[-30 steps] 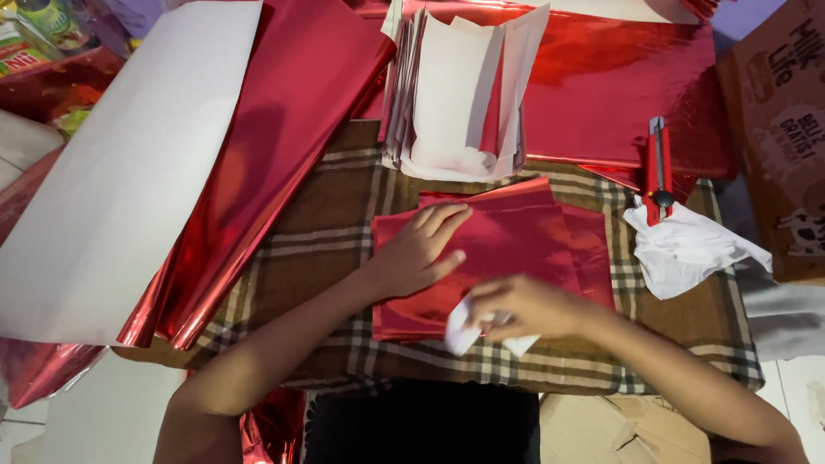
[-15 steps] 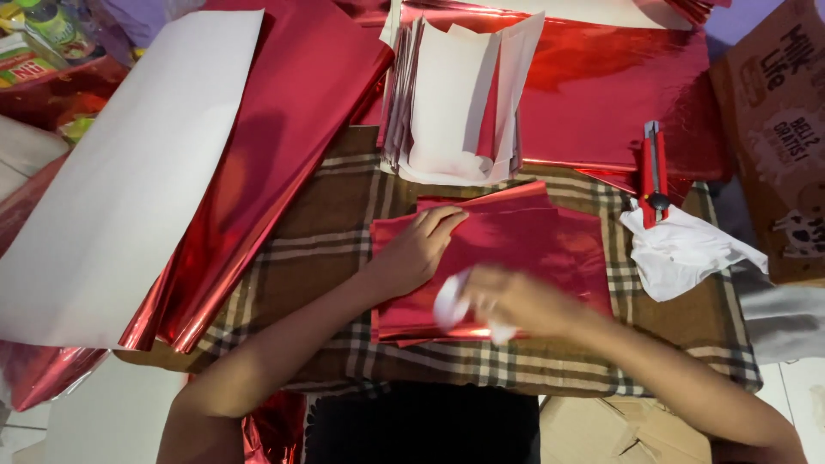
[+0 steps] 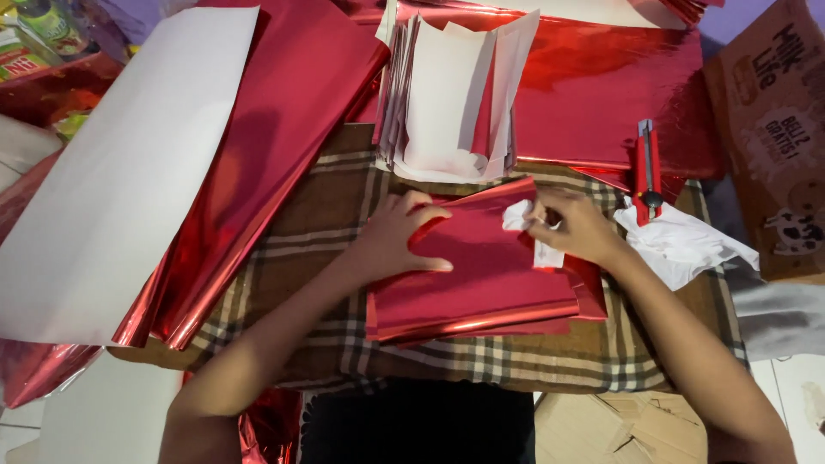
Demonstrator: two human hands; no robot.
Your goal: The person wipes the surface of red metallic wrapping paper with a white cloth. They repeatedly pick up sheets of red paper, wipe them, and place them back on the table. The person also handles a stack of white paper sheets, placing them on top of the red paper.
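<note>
A folded stack of shiny red foil sheets lies on a brown plaid cloth. My left hand rests flat on the stack's upper left part, pressing it down. My right hand is at the stack's upper right corner, fingers closed on a crumpled white cloth that touches the red foil.
A pile of cut sheets, white side out, stands behind the stack. Large red foil sheets and their white backing spread to the left and rear. A red utility knife and a white rag lie at right, beside a cardboard box.
My right hand has carried the white cloth from the stack's lower middle up to its upper right corner. My left hand has stayed on the stack.
</note>
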